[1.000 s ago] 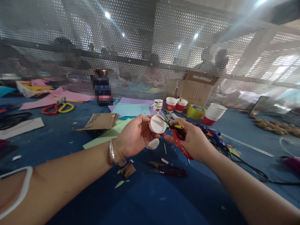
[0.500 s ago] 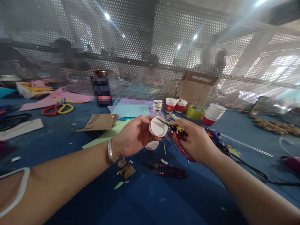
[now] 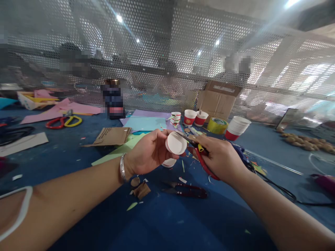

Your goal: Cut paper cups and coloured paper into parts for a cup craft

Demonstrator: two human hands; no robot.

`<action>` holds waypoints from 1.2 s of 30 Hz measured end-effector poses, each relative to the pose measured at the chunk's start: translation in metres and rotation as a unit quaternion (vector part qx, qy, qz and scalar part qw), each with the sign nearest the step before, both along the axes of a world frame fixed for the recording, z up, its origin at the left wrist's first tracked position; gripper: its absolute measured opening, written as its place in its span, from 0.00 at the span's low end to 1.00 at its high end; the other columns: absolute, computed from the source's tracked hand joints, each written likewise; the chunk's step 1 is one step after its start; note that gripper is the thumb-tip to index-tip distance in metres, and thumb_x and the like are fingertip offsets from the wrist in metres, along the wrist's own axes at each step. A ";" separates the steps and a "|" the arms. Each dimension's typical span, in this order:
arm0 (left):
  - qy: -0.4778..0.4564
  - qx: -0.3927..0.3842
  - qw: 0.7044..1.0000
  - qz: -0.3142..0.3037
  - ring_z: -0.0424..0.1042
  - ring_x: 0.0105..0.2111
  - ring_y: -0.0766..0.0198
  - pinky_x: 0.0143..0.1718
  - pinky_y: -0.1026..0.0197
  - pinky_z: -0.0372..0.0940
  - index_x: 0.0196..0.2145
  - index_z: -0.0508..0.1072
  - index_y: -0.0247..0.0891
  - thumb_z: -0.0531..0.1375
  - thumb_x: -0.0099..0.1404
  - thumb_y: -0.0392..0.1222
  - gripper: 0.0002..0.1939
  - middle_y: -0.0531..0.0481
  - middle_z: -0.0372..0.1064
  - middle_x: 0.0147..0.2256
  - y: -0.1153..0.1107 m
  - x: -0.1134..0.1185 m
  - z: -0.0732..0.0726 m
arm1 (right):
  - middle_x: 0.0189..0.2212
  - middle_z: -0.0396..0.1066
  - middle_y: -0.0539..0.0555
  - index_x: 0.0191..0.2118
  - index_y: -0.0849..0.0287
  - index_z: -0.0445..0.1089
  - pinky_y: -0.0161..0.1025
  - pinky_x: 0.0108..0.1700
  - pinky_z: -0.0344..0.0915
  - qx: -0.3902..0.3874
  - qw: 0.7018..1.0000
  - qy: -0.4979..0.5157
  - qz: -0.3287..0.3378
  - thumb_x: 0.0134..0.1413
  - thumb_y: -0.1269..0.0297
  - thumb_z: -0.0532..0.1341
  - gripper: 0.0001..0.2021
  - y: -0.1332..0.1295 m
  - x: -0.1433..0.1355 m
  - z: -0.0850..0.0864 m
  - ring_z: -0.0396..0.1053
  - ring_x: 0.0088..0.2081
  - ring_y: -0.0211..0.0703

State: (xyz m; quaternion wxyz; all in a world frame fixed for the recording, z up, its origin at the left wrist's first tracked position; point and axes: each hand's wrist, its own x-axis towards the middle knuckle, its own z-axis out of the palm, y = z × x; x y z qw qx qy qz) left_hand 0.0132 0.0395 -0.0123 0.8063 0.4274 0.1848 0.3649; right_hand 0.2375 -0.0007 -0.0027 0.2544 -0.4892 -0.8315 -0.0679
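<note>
My left hand (image 3: pixel 151 151) has its fingers around a small white paper cup piece (image 3: pixel 177 143) with a red edge, its round inside facing me. In my right hand (image 3: pixel 220 157) are scissors (image 3: pixel 206 167) with red and yellow handles. Their blades lie across the upper right rim of the cup piece. Below my left fingers, another white cup piece (image 3: pixel 169 162) rests on the table, partly hidden. Dark thread snips (image 3: pixel 187 190) lie nearer to me, beside brown cardboard scraps (image 3: pixel 142 190).
Behind stand paper cups (image 3: pixel 190 118), yellow tape (image 3: pixel 217 126) and a stack of cups (image 3: pixel 237 127). Coloured paper (image 3: pixel 146 123) and cardboard (image 3: pixel 112 136) lie left of centre. A second pair of scissors (image 3: pixel 64 122) is farther left. A black cable (image 3: pixel 282 190) runs along the right.
The cup piece has tilted slightly and shifted a little down and left. The scissors have turned a little in my right hand, their handles now closer together.
</note>
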 end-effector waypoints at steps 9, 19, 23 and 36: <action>0.010 0.003 1.000 -0.016 0.78 0.30 0.56 0.25 0.65 0.68 0.38 0.70 0.33 0.53 0.58 0.42 0.13 0.40 0.77 0.35 0.003 -0.003 -0.001 | 0.41 0.80 0.57 0.39 0.58 0.74 0.39 0.36 0.69 0.038 0.995 -0.087 -0.009 0.55 0.73 0.57 0.10 0.001 0.005 0.003 0.78 0.39 0.51; 0.034 0.004 0.998 -0.053 0.76 0.27 0.60 0.23 0.67 0.66 0.36 0.74 0.27 0.51 0.59 0.42 0.17 0.35 0.77 0.35 0.009 -0.007 -0.002 | 0.36 0.80 0.55 0.40 0.58 0.74 0.37 0.31 0.63 0.033 0.993 -0.114 -0.006 0.59 0.69 0.57 0.09 0.001 0.006 0.000 0.77 0.34 0.46; 0.045 -0.005 0.997 -0.059 0.76 0.27 0.60 0.24 0.66 0.65 0.36 0.73 0.28 0.51 0.58 0.42 0.17 0.33 0.77 0.36 0.010 -0.007 -0.001 | 0.37 0.80 0.55 0.39 0.57 0.74 0.37 0.32 0.62 0.037 0.992 -0.118 0.000 0.57 0.71 0.56 0.09 0.002 0.007 -0.001 0.76 0.35 0.46; 0.070 -0.006 0.993 -0.097 0.77 0.28 0.56 0.21 0.66 0.63 0.39 0.72 0.29 0.50 0.58 0.42 0.17 0.35 0.77 0.33 0.009 -0.008 -0.004 | 0.29 0.75 0.54 0.36 0.59 0.71 0.37 0.31 0.56 0.009 0.994 -0.111 0.020 0.63 0.65 0.54 0.09 0.000 0.003 -0.001 0.70 0.29 0.43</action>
